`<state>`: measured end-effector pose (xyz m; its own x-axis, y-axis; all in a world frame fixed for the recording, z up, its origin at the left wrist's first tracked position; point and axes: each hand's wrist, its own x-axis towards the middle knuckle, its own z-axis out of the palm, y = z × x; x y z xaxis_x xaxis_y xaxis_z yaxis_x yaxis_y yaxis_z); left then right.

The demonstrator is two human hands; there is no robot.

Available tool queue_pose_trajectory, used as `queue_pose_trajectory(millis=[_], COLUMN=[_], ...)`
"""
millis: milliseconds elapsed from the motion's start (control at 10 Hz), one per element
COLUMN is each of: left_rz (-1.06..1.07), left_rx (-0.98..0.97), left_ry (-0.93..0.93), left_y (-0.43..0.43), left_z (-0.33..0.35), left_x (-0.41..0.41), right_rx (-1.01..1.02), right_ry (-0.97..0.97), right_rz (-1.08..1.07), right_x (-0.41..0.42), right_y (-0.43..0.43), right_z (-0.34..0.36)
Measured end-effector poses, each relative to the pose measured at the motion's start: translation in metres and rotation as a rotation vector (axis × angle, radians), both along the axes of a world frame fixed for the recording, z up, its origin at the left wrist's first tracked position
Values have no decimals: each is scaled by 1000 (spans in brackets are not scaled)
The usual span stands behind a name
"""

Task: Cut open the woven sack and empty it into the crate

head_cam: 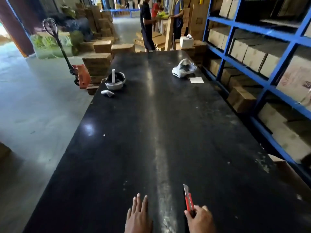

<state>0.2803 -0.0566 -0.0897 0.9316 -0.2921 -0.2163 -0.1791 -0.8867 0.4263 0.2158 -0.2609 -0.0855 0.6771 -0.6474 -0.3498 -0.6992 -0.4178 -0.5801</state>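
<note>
My right hand (200, 219) grips the back end of a red utility knife (188, 198) low over the near edge of a long black table (151, 132). The knife's blade end points away from me. My left hand (138, 216) lies flat on the table to the left of the knife, fingers straight. No woven sack and no crate show in this view.
Two white headsets (115, 80) (184, 68), a white controller (107, 93) and a slip of paper (196, 80) lie at the table's far half. Blue shelving (262, 68) with cardboard boxes runs along the right. A pallet jack (79, 74), stacked boxes and people stand beyond.
</note>
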Motion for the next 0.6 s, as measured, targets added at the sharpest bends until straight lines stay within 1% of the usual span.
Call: queue_pose_trajectory(millis=[100, 200, 300, 400, 500, 600], left_rz=[-6, -82, -125, -144, -115, -169], left_rx=[139, 220, 229, 249, 220, 227], left_ry=[128, 113, 142, 125, 94, 27], left_y=[2, 2, 6, 10, 21, 36], left_z=[-24, -34, -32, -6, 34, 74], left_x=[-5, -13, -15, -20, -38, -67], right_rx=[-124, -187, -246, -345, -383, -423], right_ry=[51, 24, 24, 61, 60, 96], right_rz=[32, 77, 120, 220, 307, 398], right_x=[-1, -1, -8, -20, -42, -72], right_y=[5, 3, 3, 6, 14, 34], right_z=[-21, -22, -15, 9, 42, 85])
